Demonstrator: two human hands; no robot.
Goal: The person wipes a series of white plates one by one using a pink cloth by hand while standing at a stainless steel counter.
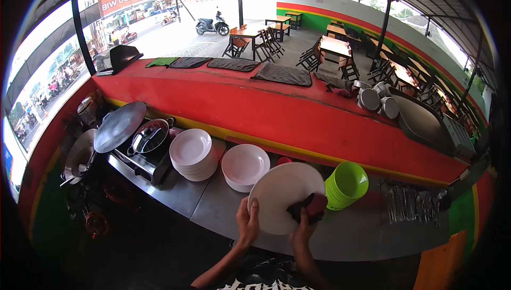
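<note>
My left hand (248, 221) grips the left rim of a white plate (281, 194), its thumb over the face. The plate is held tilted above the steel counter (217, 198). In my right hand (303, 228) is a bunched dark maroon cloth (313, 207), pressed against the plate's lower right side. Beyond the plate, to the left, stands a short stack of white plates (245, 164). A taller stack of white plates (191, 148) rises farther left. Nested lime-green bowls or cups (349, 182) lean just right of the plate. A red item (284, 160) shows partly behind it.
On the left are a portable gas stove (143, 168) with a glass-lidded pan (151, 136), a large metal lid (121, 126) and a wok (80, 156). Wrapped cutlery (411, 206) lies right. A red ledge (255, 98) behind holds folded cloths (282, 74) and metal pots (369, 99).
</note>
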